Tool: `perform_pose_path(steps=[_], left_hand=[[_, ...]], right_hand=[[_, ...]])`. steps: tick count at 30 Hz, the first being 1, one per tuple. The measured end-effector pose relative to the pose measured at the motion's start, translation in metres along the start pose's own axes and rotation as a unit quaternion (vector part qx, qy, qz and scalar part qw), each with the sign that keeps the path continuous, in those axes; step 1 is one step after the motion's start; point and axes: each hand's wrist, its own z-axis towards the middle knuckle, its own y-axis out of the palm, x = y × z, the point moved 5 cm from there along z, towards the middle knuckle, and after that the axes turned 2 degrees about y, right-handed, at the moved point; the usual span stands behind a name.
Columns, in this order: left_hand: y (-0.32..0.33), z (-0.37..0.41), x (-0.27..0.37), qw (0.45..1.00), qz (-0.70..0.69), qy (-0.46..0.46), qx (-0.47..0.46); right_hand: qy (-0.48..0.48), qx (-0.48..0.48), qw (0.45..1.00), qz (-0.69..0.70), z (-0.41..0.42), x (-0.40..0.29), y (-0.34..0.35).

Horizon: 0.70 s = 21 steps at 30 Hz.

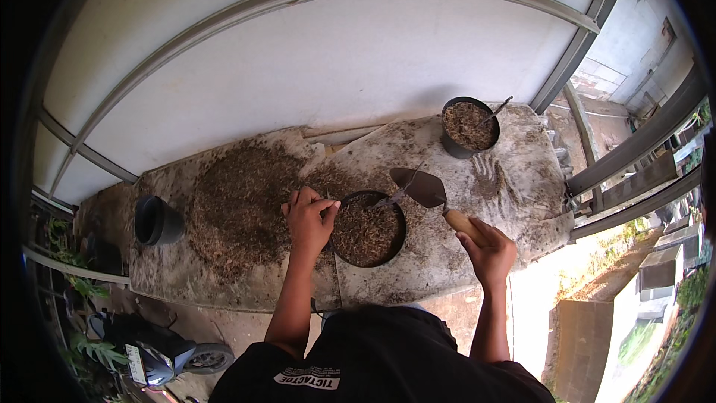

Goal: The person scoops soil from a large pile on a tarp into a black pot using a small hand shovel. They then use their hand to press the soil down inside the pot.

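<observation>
A black plastic plant pot (369, 235) filled with brown soil mix stands before me, with a thin grey stem cutting (391, 200) leaning over its far right side. My left hand (312, 215) is at the pot's left rim, thumb and fingertips drawn close together; whether anything is between them cannot be made out. My right hand (488, 249) grips the wooden handle of a pointed trowel (422, 186). The trowel's metal blade points left, just beyond the pot, and the cutting's upper end overlaps it in view.
Loose soil mix (240, 207) is heaped left on the worn table (430, 285). Empty black pots (158, 220), apparently nested, stand at the far left. Another filled pot (470, 129) with a cutting stands at the back right, near the white wall panel (358, 56). A motorcycle (162, 352) is parked lower left.
</observation>
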Motion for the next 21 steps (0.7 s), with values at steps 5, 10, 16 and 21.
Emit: perform_pose_path(steps=[5, 10, 16, 21], left_hand=[[-0.006, 0.000, -0.017, 0.996, 0.032, -0.072, 0.049], [0.005, 0.009, 0.067, 0.996, -0.058, 0.069, -0.016], [0.050, 0.005, 0.110, 0.990, -0.051, 0.066, -0.112], [0.060, 0.007, 0.108, 0.990, -0.051, 0.059, -0.114]], right_hand=[[0.016, -0.014, 1.000, -0.007, -0.004, 0.002, 0.000], [0.000, -0.021, 1.000, 0.000, -0.009, -0.003, 0.001], [0.051, -0.069, 0.996, 0.009, -0.011, -0.005, 0.004], [0.059, -0.075, 0.995, -0.008, -0.014, -0.004, 0.004]])
